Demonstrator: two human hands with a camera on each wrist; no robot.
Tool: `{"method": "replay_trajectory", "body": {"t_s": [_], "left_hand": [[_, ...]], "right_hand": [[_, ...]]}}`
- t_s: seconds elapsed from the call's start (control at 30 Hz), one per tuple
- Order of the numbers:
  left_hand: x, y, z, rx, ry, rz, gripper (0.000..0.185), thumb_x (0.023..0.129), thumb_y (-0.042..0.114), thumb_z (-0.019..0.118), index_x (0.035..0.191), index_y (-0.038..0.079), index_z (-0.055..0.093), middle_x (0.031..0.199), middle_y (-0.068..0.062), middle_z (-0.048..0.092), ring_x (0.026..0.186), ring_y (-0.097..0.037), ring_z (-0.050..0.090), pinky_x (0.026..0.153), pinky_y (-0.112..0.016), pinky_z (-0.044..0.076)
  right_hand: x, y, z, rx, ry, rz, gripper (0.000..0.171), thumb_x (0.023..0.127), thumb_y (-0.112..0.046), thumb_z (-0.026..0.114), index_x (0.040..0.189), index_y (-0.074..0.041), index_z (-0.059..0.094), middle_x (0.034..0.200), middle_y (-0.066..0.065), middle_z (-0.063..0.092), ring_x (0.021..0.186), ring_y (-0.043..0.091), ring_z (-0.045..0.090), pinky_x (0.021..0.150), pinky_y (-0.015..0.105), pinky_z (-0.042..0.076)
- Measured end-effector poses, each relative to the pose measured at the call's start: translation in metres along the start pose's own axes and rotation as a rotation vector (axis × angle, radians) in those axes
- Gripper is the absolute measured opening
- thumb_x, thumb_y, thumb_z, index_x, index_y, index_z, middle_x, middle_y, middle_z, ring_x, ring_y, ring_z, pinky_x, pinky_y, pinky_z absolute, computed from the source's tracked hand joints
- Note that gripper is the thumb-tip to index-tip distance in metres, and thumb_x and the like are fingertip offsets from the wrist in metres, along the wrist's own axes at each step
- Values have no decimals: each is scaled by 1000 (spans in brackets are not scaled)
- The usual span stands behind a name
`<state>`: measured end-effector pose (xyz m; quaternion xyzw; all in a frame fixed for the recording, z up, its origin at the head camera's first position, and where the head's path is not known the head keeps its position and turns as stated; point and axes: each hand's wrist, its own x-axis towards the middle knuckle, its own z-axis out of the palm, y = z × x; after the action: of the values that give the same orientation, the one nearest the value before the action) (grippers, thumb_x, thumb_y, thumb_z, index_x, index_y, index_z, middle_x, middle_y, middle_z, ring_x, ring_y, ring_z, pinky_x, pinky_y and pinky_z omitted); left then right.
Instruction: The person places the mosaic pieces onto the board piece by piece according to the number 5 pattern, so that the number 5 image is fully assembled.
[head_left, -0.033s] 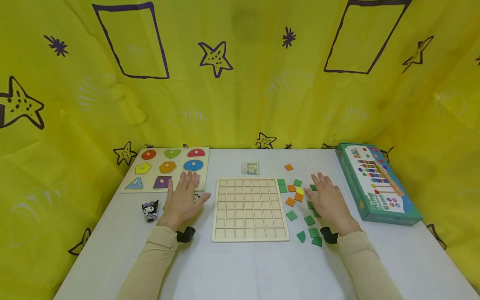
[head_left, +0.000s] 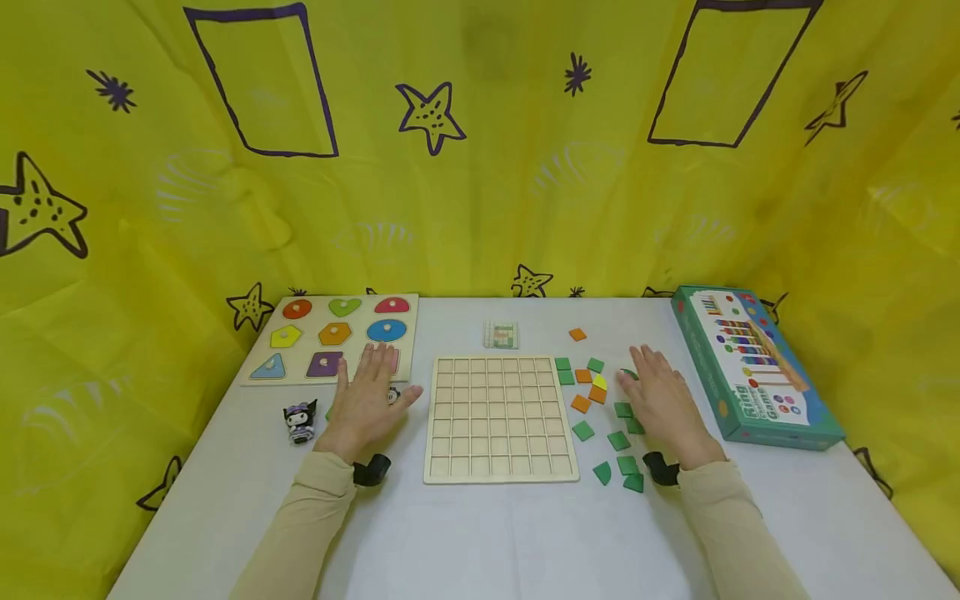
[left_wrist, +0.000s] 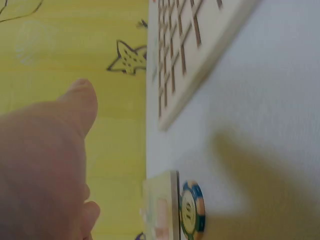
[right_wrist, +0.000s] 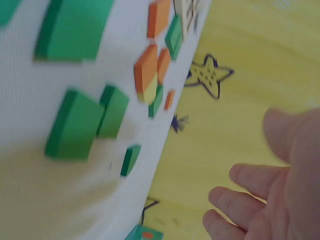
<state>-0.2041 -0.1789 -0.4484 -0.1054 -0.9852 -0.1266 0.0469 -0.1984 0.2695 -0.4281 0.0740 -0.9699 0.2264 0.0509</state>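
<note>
The right hand [head_left: 663, 402] has shifted slightly away from the grid board [head_left: 501, 419], uncovering more of the tiles [head_left: 619, 440]; it holds nothing, fingers straight. The tiles — green, orange, one partly yellow — lie loose just right of the board. The left hand [head_left: 365, 398] lies flat and empty left of the board — unchanged.

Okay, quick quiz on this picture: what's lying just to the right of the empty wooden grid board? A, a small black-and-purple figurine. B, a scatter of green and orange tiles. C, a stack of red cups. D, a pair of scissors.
B: green and orange tiles lie scattered on the table right of the grid board, by the open right hand.
</note>
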Motion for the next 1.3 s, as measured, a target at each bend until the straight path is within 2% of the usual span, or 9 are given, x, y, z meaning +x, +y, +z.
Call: {"method": "replay_trajectory", "body": {"t_s": [0.1,0.17,0.27,0.4,0.53,0.7,0.87,1.07,1.3], "left_hand": [[-4,5,0,2,2,29,88,96,61,45,153,-2,21,158,-20,19,146,-36,9,112,-60,-4],[-12,11,1,-3,-7,63,89,96,60,47,152,-4,23,157,-21,21,145,-37,12,112,-61,-1],[-28,22,6,-12,-58,110,93,93,61,53,151,-5,25,157,-21,22,145,-36,14,112,-62,2],[-49,35,17,-64,-154,138,100,87,65,58,150,-6,29,156,-21,25,145,-35,16,114,-58,8],[-64,45,25,-110,-212,122,104,84,67,62,148,-9,31,155,-24,25,144,-37,19,113,-54,19],[-72,48,29,-116,-193,99,102,83,63,66,145,-12,35,154,-26,26,143,-39,20,113,-54,22],[-73,47,29,-109,-188,110,100,84,63,65,145,-11,35,155,-23,26,143,-38,19,113,-55,21],[-73,46,30,-132,-190,121,101,83,62,66,147,-9,33,156,-22,25,144,-38,18,113,-56,19],[-73,45,32,-150,-183,115,101,83,62,67,147,-9,33,156,-22,25,144,-39,17,113,-57,17]], "right_hand": [[1,8,-2,-9,39,19,51,105,-22,46,141,14,38,139,36,40,128,53,34,103,65,27],[5,16,-3,-17,71,40,42,102,-15,52,133,14,49,124,34,53,115,50,46,96,62,37],[14,28,0,-26,50,76,36,99,-15,58,122,12,60,104,27,62,95,42,54,81,55,45],[27,36,7,-3,-57,147,41,96,-25,61,119,9,64,103,23,64,94,38,56,80,52,46],[36,39,14,-16,-108,174,41,93,-30,66,111,7,66,97,19,66,92,37,57,79,51,47],[47,39,21,-51,-127,150,33,93,-25,67,103,6,65,91,17,64,82,32,56,71,46,46],[48,33,22,-22,-119,154,31,94,-22,65,104,7,62,97,20,63,84,34,55,74,47,46],[50,-6,23,106,-74,105,32,96,-19,63,115,6,61,97,18,63,83,31,54,72,42,47],[67,-86,52,161,-103,-174,24,89,-16,74,105,2,72,95,10,68,85,24,62,75,40,53]]}}
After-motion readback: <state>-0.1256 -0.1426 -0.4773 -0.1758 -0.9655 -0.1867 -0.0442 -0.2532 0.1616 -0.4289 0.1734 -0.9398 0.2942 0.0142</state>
